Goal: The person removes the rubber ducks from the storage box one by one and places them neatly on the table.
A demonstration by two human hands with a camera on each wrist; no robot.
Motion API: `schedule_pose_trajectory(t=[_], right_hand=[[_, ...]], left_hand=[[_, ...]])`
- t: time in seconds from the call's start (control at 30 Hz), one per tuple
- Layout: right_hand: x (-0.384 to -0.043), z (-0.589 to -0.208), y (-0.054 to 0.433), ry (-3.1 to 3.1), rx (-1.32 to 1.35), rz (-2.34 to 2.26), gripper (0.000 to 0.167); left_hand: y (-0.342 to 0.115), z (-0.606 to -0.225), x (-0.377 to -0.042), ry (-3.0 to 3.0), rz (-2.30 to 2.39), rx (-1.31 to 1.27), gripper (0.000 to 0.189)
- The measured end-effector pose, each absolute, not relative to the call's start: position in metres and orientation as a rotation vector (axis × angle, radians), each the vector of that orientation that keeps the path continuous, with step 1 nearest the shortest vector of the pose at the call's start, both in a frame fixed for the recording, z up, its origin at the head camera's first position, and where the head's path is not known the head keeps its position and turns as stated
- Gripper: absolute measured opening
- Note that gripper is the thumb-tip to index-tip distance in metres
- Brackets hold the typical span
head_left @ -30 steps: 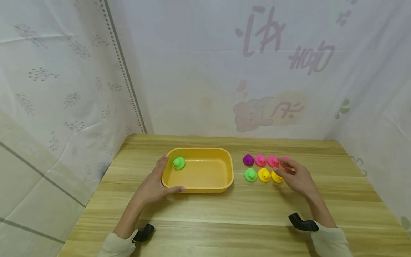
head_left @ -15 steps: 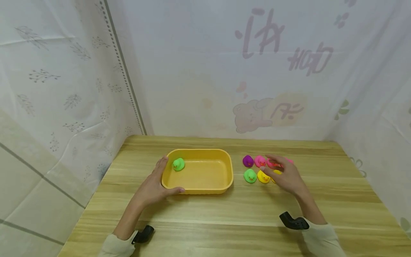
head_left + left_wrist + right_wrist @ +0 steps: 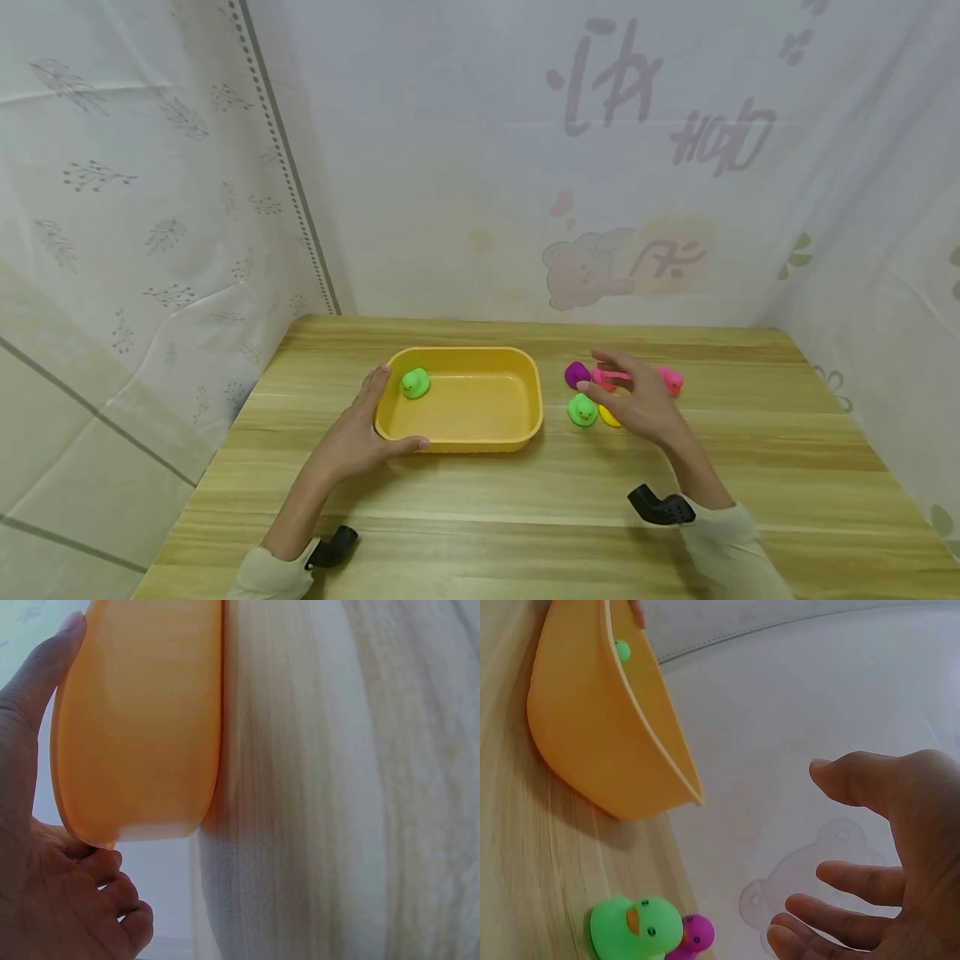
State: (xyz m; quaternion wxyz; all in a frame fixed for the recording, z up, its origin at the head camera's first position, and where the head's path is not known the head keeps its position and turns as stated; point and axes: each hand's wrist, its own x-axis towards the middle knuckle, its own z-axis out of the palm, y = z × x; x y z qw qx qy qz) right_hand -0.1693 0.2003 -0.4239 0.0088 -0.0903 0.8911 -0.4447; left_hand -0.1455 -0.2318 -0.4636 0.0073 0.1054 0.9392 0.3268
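Observation:
My left hand (image 3: 358, 429) holds the left end of a yellow plastic basin (image 3: 480, 443), thumb along the front rim and fingers at the left side. In the left wrist view the thumb (image 3: 45, 667) lies against the basin's rim. One green rubber duck (image 3: 415, 383) sits inside the basin at the left. My right hand (image 3: 637, 400), fingers spread and holding nothing, hovers over a group of rubber ducks. Around it show a purple duck (image 3: 577, 374), a green duck (image 3: 630, 930), a yellow duck (image 3: 610, 417) and a pink duck (image 3: 671, 381); others are partly or wholly hidden beneath the hand.
Everything stands on a wood-grain table (image 3: 480, 525). A pale patterned cloth (image 3: 450, 167) hangs behind its back edge and along the sides. Black wrist mounts (image 3: 660, 506) are worn at both sleeves.
My right hand has moved left across the ducks, uncovering the rightmost pink one and covering those nearer the middle. The left hand and the basin stay in place.

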Motion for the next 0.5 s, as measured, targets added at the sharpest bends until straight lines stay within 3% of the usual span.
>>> schedule_pose_trajectory(t=[0.5], right_hand=[[-0.179,-0.422,0.153,2.691,-0.438,-1.463,0.071]], left_hand=[[-0.232,-0.464,-0.147,2.931,1.024,0.339,0.135]])
